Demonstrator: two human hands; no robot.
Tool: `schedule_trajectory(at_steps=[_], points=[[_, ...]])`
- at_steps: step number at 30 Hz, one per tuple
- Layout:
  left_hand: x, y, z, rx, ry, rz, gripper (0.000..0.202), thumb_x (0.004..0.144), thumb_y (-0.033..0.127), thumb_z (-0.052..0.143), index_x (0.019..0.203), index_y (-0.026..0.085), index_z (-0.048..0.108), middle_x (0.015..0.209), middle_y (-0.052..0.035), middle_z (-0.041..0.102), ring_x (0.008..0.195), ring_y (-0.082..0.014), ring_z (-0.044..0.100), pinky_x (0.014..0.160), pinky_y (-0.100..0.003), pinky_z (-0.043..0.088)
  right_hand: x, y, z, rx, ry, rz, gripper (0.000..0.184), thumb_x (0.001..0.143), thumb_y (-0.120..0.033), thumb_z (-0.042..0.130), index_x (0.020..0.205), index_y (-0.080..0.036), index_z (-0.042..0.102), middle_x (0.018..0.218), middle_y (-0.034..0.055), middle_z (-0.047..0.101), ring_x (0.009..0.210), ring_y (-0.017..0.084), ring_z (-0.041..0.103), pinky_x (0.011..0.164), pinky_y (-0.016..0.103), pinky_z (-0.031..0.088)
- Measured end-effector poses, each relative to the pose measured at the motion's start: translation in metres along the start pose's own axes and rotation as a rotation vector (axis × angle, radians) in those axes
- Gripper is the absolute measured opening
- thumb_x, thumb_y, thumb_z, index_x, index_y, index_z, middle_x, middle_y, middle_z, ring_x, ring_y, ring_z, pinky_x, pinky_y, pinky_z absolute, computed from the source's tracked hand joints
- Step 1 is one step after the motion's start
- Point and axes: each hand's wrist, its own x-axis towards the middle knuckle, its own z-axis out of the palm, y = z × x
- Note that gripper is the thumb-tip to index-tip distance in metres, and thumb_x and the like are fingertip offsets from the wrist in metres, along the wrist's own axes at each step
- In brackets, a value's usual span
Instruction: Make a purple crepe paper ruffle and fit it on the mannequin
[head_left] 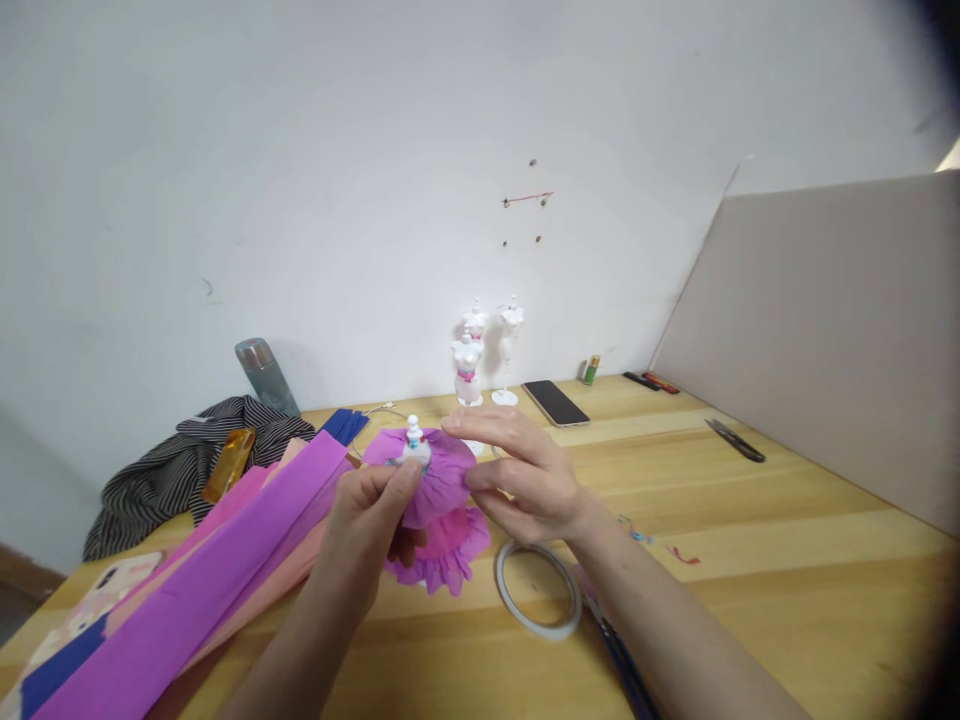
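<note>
My left hand (379,510) is closed round a small white mannequin (414,450), its thumb pressed on the chest. Purple crepe paper (439,485) flares in gathers about the mannequin's shoulders. Below hangs a pink and purple ruffled skirt (454,550). At the right edge of the upper ruffle, my right hand (529,475) pinches the paper, with its index finger stretched out above. Only the knob and upper chest of the mannequin show; paper and fingers cover the rest.
A roll of white tape (538,632) and scissors (626,665) lie by my right forearm. Crepe paper strips (202,570) spread at left, near striped cloth (169,470) and a bottle (266,375). Behind are white mannequins (468,360), a phone (556,403) and a small green bottle (591,370). Black-handled scissors (739,442) lie right.
</note>
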Motion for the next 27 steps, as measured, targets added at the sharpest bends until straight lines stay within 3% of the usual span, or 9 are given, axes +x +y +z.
schedule_trajectory(at_steps=[8, 12, 15, 18, 21, 25, 27], points=[[-0.004, 0.005, -0.002, 0.193, -0.03, -0.001, 0.069, 0.072, 0.076, 0.056, 0.041, 0.014, 0.054, 0.037, -0.0062, 0.054, 0.03, -0.0098, 0.046, 0.034, -0.019, 0.029, 0.003, 0.001, 0.0, -0.002, 0.02, 0.012, 0.022, 0.076, 0.0, 0.051, 0.082, -0.019, 0.059, 0.115, 0.0135, 0.069, 0.107, 0.023, 0.067, 0.083, 0.04, 0.058], [-0.004, 0.002, -0.001, 0.126, -0.044, 0.028, 0.066, 0.075, 0.073, 0.057, 0.045, 0.014, 0.056, 0.038, -0.0056, 0.054, 0.031, -0.0101, 0.047, 0.035, -0.019, 0.031, 0.005, -0.004, -0.004, 0.01, 0.018, 0.056, 0.024, 0.077, 0.0, 0.049, 0.084, -0.019, 0.061, 0.115, 0.0131, 0.069, 0.103, 0.023, 0.068, 0.08, 0.041, 0.058], [-0.006, 0.003, 0.004, 0.027, -0.022, 0.034, 0.058, 0.075, 0.064, 0.064, 0.047, 0.014, 0.054, 0.038, -0.0032, 0.053, 0.032, -0.0089, 0.044, 0.036, -0.019, 0.03, 0.008, -0.01, -0.009, 0.013, 0.097, 0.255, 0.023, 0.077, -0.003, 0.049, 0.085, -0.02, 0.062, 0.103, 0.0105, 0.071, 0.093, 0.023, 0.069, 0.075, 0.04, 0.058], [-0.009, 0.006, 0.008, -0.022, -0.006, 0.015, 0.052, 0.073, 0.057, 0.069, 0.047, 0.014, 0.055, 0.037, -0.0019, 0.052, 0.032, -0.0088, 0.044, 0.036, -0.019, 0.03, 0.015, -0.017, -0.018, 0.092, 0.177, 0.642, 0.012, 0.082, -0.01, 0.054, 0.079, -0.02, 0.059, 0.07, 0.0017, 0.066, 0.065, 0.017, 0.066, 0.059, 0.031, 0.055], [-0.011, 0.006, 0.011, -0.072, -0.013, -0.004, 0.048, 0.073, 0.053, 0.07, 0.049, 0.014, 0.056, 0.037, -0.0018, 0.053, 0.031, -0.0091, 0.045, 0.037, -0.019, 0.03, 0.024, -0.025, -0.028, 0.288, 0.066, 0.963, 0.011, 0.085, -0.02, 0.055, 0.075, -0.02, 0.053, 0.056, -0.0036, 0.058, 0.048, 0.012, 0.058, 0.046, 0.024, 0.049], [-0.013, 0.005, 0.015, -0.136, -0.028, -0.009, 0.047, 0.073, 0.052, 0.071, 0.05, 0.014, 0.056, 0.037, -0.0013, 0.054, 0.031, -0.0086, 0.044, 0.037, -0.02, 0.031, 0.029, -0.041, -0.03, 0.285, -0.108, 1.068, 0.011, 0.081, -0.024, 0.061, 0.085, -0.021, 0.051, 0.058, -0.0045, 0.06, 0.05, 0.012, 0.057, 0.045, 0.023, 0.046], [-0.015, 0.005, 0.017, -0.158, -0.036, -0.009, 0.046, 0.074, 0.051, 0.071, 0.051, 0.014, 0.057, 0.038, -0.0013, 0.054, 0.032, -0.0084, 0.043, 0.037, -0.02, 0.031, 0.025, -0.049, -0.023, 0.265, -0.097, 1.072, 0.014, 0.078, -0.021, 0.065, 0.083, -0.021, 0.052, 0.063, -0.0033, 0.062, 0.053, 0.012, 0.057, 0.047, 0.023, 0.047]])
